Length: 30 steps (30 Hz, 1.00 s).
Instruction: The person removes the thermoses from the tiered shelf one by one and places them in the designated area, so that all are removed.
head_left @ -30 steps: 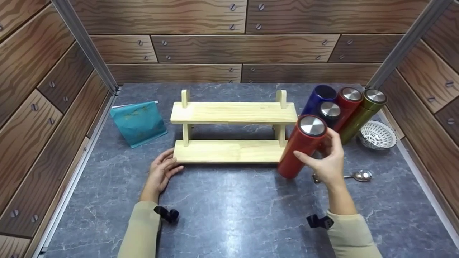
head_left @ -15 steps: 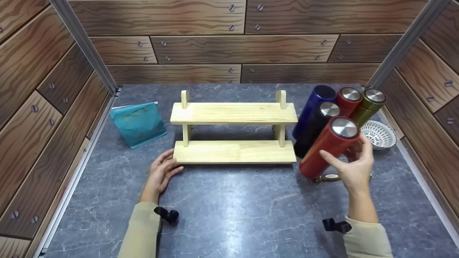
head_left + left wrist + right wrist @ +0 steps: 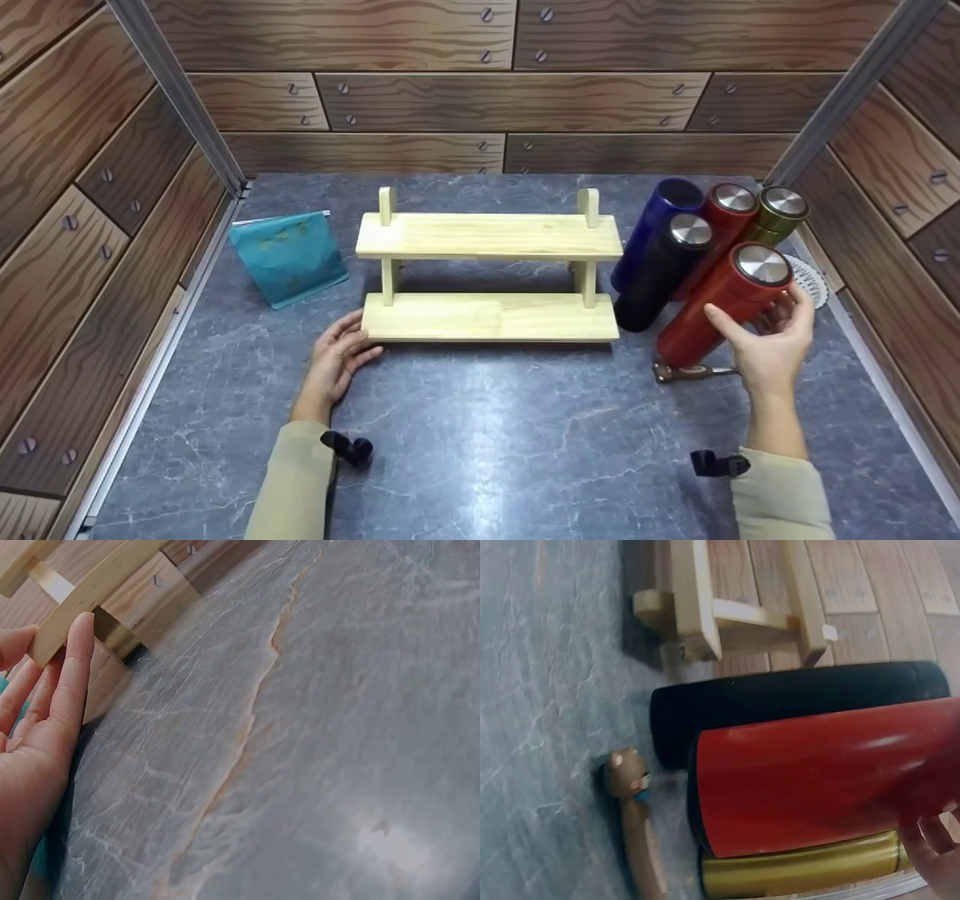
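My right hand (image 3: 776,349) grips a red thermos flask (image 3: 724,304) with a steel lid, thumb on its left side. In the right wrist view the red flask (image 3: 817,780) lies in front of the black flask (image 3: 780,701). Whether its base touches the table, I cannot tell. Just before it lies a spoon (image 3: 686,372) with a brown bear-headed handle; its bowl is hidden by my hand. At the left end of the two-tier wooden shelf (image 3: 491,319), my left hand (image 3: 337,364) holds the lower board's corner (image 3: 56,637) between thumb and fingers.
Behind the held flask stand a blue flask (image 3: 652,232), a black flask (image 3: 660,281), another red flask (image 3: 724,232) and a gold-green flask (image 3: 776,217). A white woven basket (image 3: 810,281) is partly hidden at right. A teal pouch (image 3: 292,259) stands left of the shelf.
My right hand has carried the red flask rightward, away from the shelf's right end and past the black flask. The left hand and the shelf have stayed in place.
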{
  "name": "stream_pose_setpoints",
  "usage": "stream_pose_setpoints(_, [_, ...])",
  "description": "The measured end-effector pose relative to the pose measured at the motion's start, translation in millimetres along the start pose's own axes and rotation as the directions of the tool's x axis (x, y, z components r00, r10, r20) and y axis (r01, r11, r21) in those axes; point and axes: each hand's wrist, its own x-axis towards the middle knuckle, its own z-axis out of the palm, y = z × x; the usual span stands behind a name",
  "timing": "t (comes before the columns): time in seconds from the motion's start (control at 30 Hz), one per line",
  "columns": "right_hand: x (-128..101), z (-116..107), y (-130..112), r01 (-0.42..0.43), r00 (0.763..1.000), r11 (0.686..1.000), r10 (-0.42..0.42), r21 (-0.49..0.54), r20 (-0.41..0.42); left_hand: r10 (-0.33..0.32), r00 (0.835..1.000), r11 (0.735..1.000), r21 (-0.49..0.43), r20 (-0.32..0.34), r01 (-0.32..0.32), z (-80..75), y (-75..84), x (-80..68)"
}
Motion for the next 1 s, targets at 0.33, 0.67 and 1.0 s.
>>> stream_pose_setpoints(0.33, [26,5,27,-0.019,0.998,1.000,0.018,-0.020,-0.054,0.010,1.000,1.000,-0.014,0.001,-0.010,-0.2,-1.6,0.1])
stream_pose_setpoints(0.67, [39,13,39,-0.017,0.998,0.999,0.014,-0.045,-0.055,0.006,1.000,1.000,-0.007,-0.001,-0.006,0.5,-0.2,-0.1])
stream_pose_setpoints(1.0, [40,19,31,-0.070,0.997,0.997,0.069,-0.013,-0.031,-0.001,1.000,1.000,-0.007,0.000,0.001,1.5,1.5,-0.9])
